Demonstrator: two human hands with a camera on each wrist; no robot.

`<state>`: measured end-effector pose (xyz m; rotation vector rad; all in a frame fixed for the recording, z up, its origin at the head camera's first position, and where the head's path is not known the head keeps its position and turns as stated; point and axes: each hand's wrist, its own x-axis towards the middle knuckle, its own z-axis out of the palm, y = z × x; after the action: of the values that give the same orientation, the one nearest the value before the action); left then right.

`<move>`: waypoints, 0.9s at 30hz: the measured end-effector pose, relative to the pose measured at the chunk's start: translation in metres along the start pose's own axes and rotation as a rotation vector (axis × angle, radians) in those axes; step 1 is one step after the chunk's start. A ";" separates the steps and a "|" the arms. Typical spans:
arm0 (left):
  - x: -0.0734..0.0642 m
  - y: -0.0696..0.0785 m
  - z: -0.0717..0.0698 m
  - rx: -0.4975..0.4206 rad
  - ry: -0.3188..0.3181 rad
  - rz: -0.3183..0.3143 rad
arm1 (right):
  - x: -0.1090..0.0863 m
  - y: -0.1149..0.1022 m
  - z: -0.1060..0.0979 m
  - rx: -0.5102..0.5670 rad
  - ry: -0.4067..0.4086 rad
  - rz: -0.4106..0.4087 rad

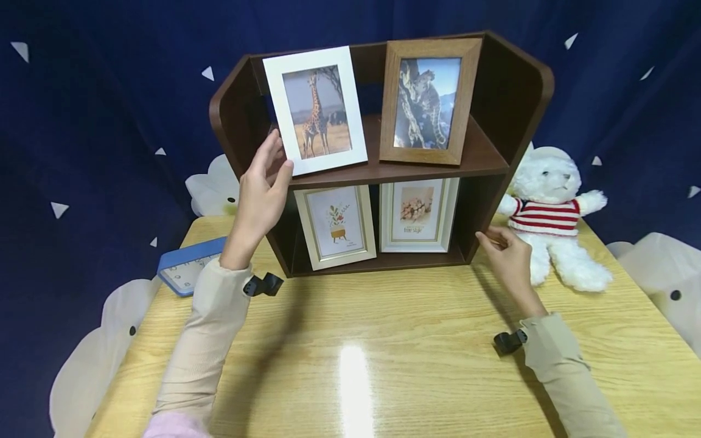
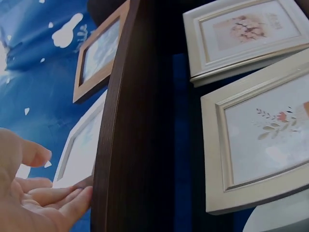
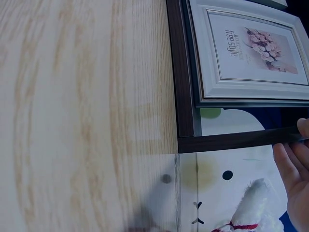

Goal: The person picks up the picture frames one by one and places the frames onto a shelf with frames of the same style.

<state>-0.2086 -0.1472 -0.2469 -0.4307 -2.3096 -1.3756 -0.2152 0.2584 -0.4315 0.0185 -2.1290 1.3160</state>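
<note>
A dark brown two-tier shelf (image 1: 328,179) stands on the table. My left hand (image 1: 261,191) is at the lower left corner of a white picture frame (image 1: 358,131) with a giraffe photo, which leans at a tilt on the upper tier. In the left wrist view its fingers (image 2: 72,200) are extended beside that frame's lower edge, the thumb held apart. My right hand (image 1: 506,258) pinches the front edge of the shelf's right side panel (image 3: 231,141), thumb on one side and fingers on the other. A brown wooden frame (image 1: 390,103) with a leopard photo stands beside the white one.
On the lower tier stand a cream frame (image 1: 308,228) with a plant print and a white frame (image 1: 386,216) with a flower print. A blue clock (image 1: 175,258) lies left of the shelf. A white teddy bear (image 1: 547,210) in a striped top sits at the right.
</note>
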 end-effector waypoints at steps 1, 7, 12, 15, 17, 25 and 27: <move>-0.003 0.000 0.000 0.003 0.004 0.015 | 0.000 0.000 0.000 -0.002 0.003 -0.001; -0.024 -0.006 -0.001 -0.034 0.040 0.051 | 0.001 0.000 -0.002 0.010 0.005 0.014; -0.042 -0.014 -0.003 -0.059 0.083 0.049 | 0.000 -0.001 -0.003 -0.003 -0.004 0.031; -0.056 -0.023 -0.003 -0.067 0.123 0.027 | 0.000 -0.001 -0.004 -0.039 -0.022 0.039; -0.065 -0.032 -0.002 -0.062 0.139 0.007 | 0.000 -0.002 -0.006 -0.059 -0.038 0.035; -0.098 -0.076 -0.010 0.071 0.024 -0.139 | 0.006 -0.010 -0.020 -0.178 -0.128 -0.130; -0.104 -0.086 -0.017 0.155 -0.023 -0.175 | 0.008 -0.014 -0.025 -0.198 -0.134 -0.166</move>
<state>-0.1549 -0.2071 -0.3565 -0.2013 -2.5011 -1.2614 -0.2042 0.2742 -0.4086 0.2014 -2.3074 1.0298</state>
